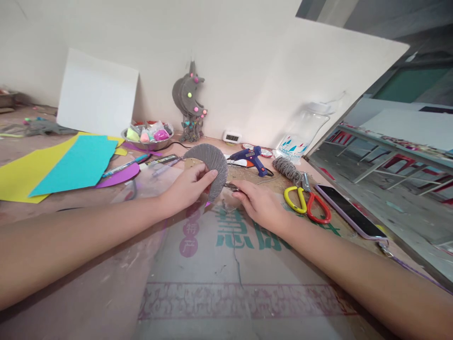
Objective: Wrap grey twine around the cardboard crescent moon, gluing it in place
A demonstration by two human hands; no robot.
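Note:
My left hand (189, 188) is closed on a grey crescent-shaped piece of felt (211, 163) and holds it upright on edge above the table. My right hand (257, 204) lies palm down on the printed sheet (233, 264) just right of the felt. Its fingers are curled around a small dark object at the felt's lower edge, which I cannot make out. Both forearms reach in from the bottom corners.
Yellow-and-red scissors (307, 204), grey twine (287, 169), a blue glue gun (250, 157) and a phone (348, 215) lie to the right. Teal (78, 165) and yellow paper (21, 179), pens and a bowl of coloured bits (148, 136) sit left. A grey moon ornament (191, 101) leans on the wall.

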